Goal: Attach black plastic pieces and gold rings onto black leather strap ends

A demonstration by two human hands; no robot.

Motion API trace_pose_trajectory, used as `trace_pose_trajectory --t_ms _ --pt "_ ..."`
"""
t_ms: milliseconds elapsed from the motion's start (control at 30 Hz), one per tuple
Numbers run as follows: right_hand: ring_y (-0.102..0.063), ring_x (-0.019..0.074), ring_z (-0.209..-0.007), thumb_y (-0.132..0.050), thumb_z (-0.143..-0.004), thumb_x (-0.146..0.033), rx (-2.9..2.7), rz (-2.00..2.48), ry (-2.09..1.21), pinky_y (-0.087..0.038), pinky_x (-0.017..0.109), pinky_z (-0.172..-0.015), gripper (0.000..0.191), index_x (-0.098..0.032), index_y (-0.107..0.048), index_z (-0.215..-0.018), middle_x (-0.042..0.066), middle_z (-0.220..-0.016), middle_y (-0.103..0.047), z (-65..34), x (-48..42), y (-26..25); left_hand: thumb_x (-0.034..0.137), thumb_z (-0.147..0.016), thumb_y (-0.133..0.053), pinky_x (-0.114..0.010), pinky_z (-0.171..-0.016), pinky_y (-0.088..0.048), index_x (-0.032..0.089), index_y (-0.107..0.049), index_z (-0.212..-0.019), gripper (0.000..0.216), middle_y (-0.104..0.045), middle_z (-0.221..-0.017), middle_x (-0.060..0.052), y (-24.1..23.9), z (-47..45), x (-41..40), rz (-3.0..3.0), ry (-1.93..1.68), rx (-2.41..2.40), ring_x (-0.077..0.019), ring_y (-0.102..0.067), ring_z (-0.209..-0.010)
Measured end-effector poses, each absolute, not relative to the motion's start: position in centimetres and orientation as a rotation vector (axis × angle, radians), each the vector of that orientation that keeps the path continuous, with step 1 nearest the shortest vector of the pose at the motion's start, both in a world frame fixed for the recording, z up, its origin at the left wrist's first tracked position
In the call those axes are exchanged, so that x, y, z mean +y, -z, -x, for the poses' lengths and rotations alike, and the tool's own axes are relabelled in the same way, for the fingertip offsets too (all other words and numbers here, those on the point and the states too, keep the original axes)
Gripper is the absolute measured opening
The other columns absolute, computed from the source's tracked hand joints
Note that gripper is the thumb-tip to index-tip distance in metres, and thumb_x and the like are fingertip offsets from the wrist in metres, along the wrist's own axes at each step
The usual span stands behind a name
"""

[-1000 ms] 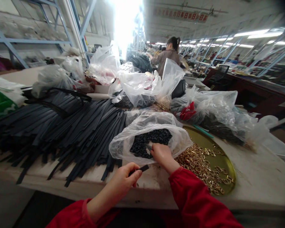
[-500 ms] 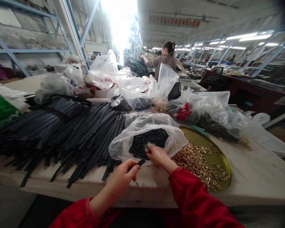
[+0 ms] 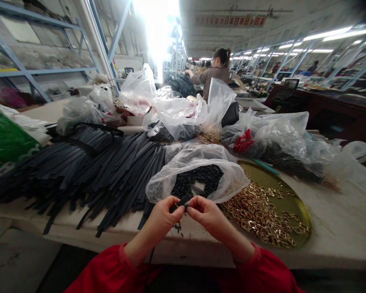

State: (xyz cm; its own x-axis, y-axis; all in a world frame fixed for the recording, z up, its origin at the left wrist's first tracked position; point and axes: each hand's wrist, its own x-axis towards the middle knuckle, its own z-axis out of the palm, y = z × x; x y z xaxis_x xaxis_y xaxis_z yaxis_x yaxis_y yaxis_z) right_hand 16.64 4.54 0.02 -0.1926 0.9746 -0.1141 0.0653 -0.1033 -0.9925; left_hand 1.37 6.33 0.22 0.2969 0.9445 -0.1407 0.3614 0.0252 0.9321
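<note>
My left hand [image 3: 164, 215] is closed on a short, flat black strip [image 3: 182, 201], pinched between thumb and forefinger. A bit of gold metal shows near its fingers. Against the strip's end, my right hand [image 3: 206, 211] pinches a small black piece [image 3: 186, 206], mostly hidden by the fingertips. Both hands meet just in front of a clear plastic bag [image 3: 154, 189], whose open mouth shows many small black pieces [image 3: 212, 175]. To the right, gold metal buckles [image 3: 256, 211] lie heaped on a round gold tray [image 3: 301, 203].
Long black strips [image 3: 122, 171] spread across the table's left side. Filled plastic bags [image 3: 280, 130] line the back, and a green bag [image 3: 9, 134] sits at far left. A teal tool [image 3: 265, 166] lies behind the tray. Farther off stands another person [image 3: 216, 77].
My right hand has come out of the plastic bag toward me and now meets the strip in my left hand. The left hand has risen slightly. The view has shifted a little.
</note>
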Motion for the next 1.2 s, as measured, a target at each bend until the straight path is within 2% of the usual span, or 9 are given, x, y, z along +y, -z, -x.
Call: trace_pose_trajectory --t_ms 233,467,700,833,933,1067,1200 --pt "-0.045 0.0107 -0.062 -0.057 -0.074 -0.038 -1.326 1.232 -1.327 -0.036 0.024 -0.057 0.022 -0.016 -0.054 -0.073 -0.002 -0.067 -0.052 -16.4 3.7 1.6 0.027 -0.073 -0.051 -0.020 -0.051 -0.037 0.014 -0.057 -0.076 0.014 -0.056 -0.061 0.003 -0.1 -1.1 5.6 -1.655 -0.683 1.298 -0.0102 -0.049 -0.056" --pt "-0.042 0.0103 -0.060 -0.055 -0.076 -0.040 -1.317 1.214 -1.338 -0.034 0.024 -0.057 0.024 -0.016 -0.053 -0.073 -0.002 -0.065 -0.048 -16.2 2.8 2.1 0.030 -0.076 -0.050 -0.021 -0.052 -0.035 0.016 -0.058 -0.079 0.017 -0.055 -0.062 0.003 -0.7 -0.8 4.8 -1.744 -0.622 1.289 -0.0107 -0.048 -0.055" --pt "-0.035 0.0086 -0.056 -0.061 -0.070 -0.043 -1.162 1.077 -1.512 -0.029 0.022 -0.053 0.028 -0.018 -0.049 -0.070 -0.005 -0.061 -0.041 -15.9 1.9 1.3 0.027 -0.076 -0.048 -0.021 -0.054 -0.035 0.017 -0.058 -0.080 0.015 -0.059 -0.064 0.002 -1.0 -1.0 4.1 -1.803 -0.650 1.350 -0.0125 -0.052 -0.058" --pt "-0.035 0.0082 -0.056 -0.061 -0.069 -0.044 -1.123 1.088 -1.556 -0.030 0.022 -0.053 0.029 -0.018 -0.049 -0.071 -0.005 -0.062 -0.042 -15.7 1.6 1.4 0.027 -0.075 -0.049 -0.021 -0.054 -0.035 0.017 -0.058 -0.079 0.014 -0.059 -0.064 0.002 -1.1 -1.0 4.1 -1.808 -0.634 1.330 -0.0124 -0.052 -0.059" --pt "-0.040 0.0092 -0.057 -0.059 -0.072 -0.039 -1.203 1.129 -1.420 -0.032 0.022 -0.054 0.023 -0.018 -0.048 -0.073 -0.004 -0.064 -0.045 -15.5 1.5 1.9 0.027 -0.075 -0.049 -0.021 -0.054 -0.036 0.017 -0.058 -0.078 0.014 -0.058 -0.064 0.003 -1.0 -0.8 4.2 -1.784 -0.643 1.320 -0.0121 -0.052 -0.058" --pt "-0.045 0.0114 -0.060 -0.053 -0.077 -0.029 -1.495 1.331 -1.012 -0.035 0.024 -0.058 0.013 -0.018 -0.052 -0.071 -0.002 -0.064 -0.051 -15.5 1.5 2.0 0.029 -0.076 -0.049 -0.021 -0.053 -0.035 0.018 -0.059 -0.078 0.015 -0.059 -0.064 0.003 -1.2 -0.7 4.3 -1.797 -0.610 1.344 -0.0124 -0.052 -0.057" --pt "-0.049 0.0127 -0.061 -0.051 -0.079 -0.027 -1.596 1.425 -0.907 -0.037 0.024 -0.058 0.012 -0.018 -0.056 -0.073 0.000 -0.066 -0.056 -15.7 1.6 1.6 0.027 -0.077 -0.047 -0.023 -0.056 -0.036 0.018 -0.059 -0.081 0.015 -0.062 -0.068 -0.001 -1.8 -0.8 4.2 -1.916 -0.559 1.426 -0.0154 -0.055 -0.062"
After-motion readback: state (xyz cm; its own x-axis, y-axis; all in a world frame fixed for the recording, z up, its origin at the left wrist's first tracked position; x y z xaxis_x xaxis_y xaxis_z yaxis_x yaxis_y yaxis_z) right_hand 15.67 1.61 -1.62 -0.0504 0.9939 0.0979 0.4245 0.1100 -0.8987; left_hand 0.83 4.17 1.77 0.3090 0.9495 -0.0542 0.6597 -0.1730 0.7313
